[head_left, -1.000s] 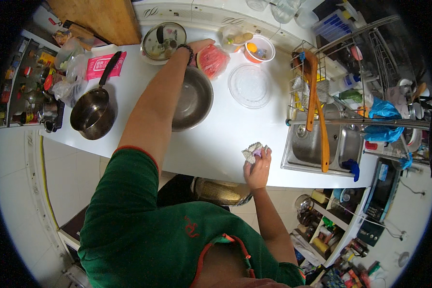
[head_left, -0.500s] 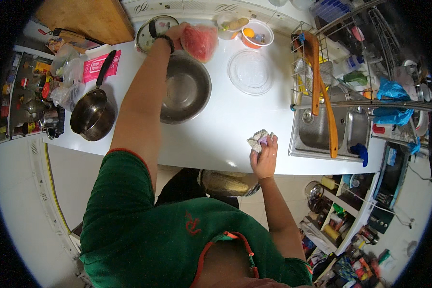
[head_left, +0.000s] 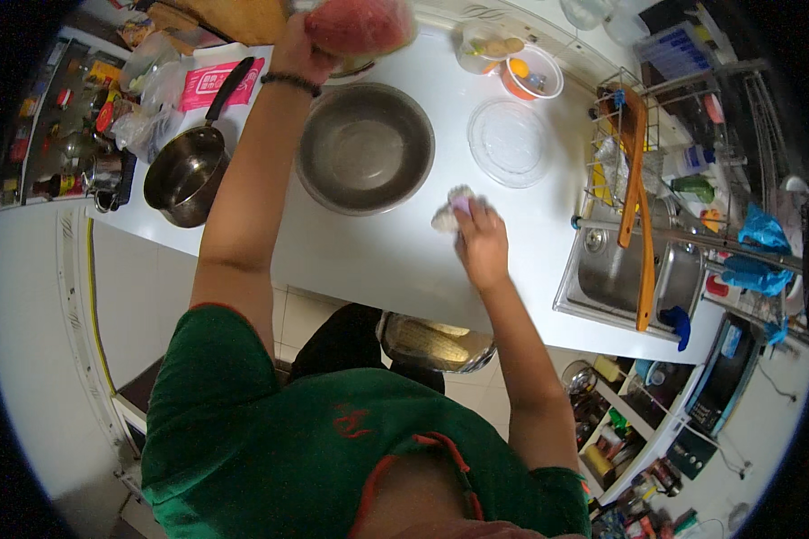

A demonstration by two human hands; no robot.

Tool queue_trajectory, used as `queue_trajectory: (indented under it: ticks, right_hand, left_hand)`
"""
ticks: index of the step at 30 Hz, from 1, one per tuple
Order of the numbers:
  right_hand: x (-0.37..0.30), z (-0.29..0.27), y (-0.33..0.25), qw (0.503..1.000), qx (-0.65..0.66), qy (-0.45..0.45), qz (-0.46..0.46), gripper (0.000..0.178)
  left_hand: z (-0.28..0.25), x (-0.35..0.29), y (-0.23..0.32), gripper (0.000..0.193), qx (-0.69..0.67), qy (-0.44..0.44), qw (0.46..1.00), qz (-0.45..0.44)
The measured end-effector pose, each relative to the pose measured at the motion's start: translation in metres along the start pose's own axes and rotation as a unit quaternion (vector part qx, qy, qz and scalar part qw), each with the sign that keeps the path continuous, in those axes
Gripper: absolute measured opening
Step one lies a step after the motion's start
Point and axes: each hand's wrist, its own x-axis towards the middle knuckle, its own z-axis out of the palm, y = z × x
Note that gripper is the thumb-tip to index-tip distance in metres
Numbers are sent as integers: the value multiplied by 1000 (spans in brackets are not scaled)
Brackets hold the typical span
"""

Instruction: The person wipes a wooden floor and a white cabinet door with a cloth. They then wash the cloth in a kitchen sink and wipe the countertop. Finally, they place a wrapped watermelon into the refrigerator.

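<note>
At the far left of the counter, my left hand (head_left: 306,56) grips a rounded red lump (head_left: 355,25) in what looks like clear plastic, raised off the surface; I cannot make out its kind. A large grey metal basin (head_left: 366,148) stands just nearer than it. Bunched under the fingers of my right hand (head_left: 484,244) is a whitish and purple cloth (head_left: 457,208), on the counter to the right of the basin. Behind my left hand, the patterned lid is mostly hidden.
A saucepan (head_left: 186,180) and a pink packet (head_left: 222,83) sit left of my left arm. Right of the basin lie a clear plastic lid (head_left: 509,144) and a tub with an orange item (head_left: 532,74). Wooden utensils (head_left: 645,260) hang over the sink (head_left: 602,278). A cutting board (head_left: 234,20) leans behind.
My left hand has taken hold of the red lump and lifted it away to the left. My right hand has slid the cloth farther from me and left. The view has shifted.
</note>
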Motion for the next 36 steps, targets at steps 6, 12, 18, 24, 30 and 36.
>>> queue_trajectory:
  ticks: [6, 12, 18, 24, 30, 36]
  right_hand:
    - [149, -3, 14, 968, 148, 198, 27, 29]
    - [213, 67, 51, 993, -32, -5, -115, 42]
    - [278, 92, 55, 996, -83, 12, -41, 43]
    - [202, 69, 33, 992, 82, 56, -84, 34]
    - [69, 63, 21, 992, 52, 105, -38, 31]
    - [-76, 28, -22, 990, 90, 106, -14, 26]
  left_hand:
    - [-34, -138, 24, 40, -90, 53, 993, -51]
    - [-64, -237, 28, 47, -85, 122, 984, -99]
    - [-73, -283, 12, 53, -47, 89, 990, -100]
    - [-81, -300, -11, 52, -79, 65, 976, -190]
    - [-57, -296, -39, 54, -39, -6, 959, -279]
    - [-20, -316, -68, 51, -36, -49, 922, -383]
